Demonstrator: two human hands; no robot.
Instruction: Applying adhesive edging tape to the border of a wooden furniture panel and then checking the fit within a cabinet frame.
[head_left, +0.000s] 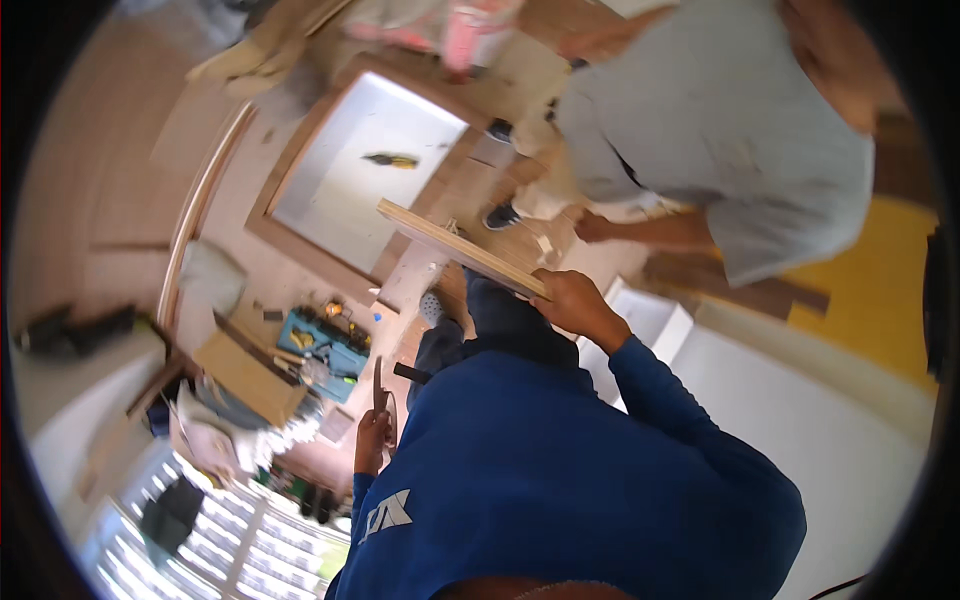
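My right hand [585, 305] is closed round the near end of a narrow wooden board [460, 248] with a pale, layered-looking edge. The board slants up and away to the left, above the floor. Lower down on my left, my left hand [372, 438] is closed on a thin brown strip-like piece [378, 382] that points away from me. A curved part shows beside that hand, but its kind is not clear. Past the board's far end lies a brown-framed white panel [340, 262], with a small yellow-and-dark tool [392, 160] on it.
Another person in a grey shirt [700, 120] stands at the far right, a hand [595, 227] near my board. A blue toolbox [322, 350] with several tools and a cardboard box [248, 375] lie at the left. White cabinet-like panels [780, 400] stand on my right.
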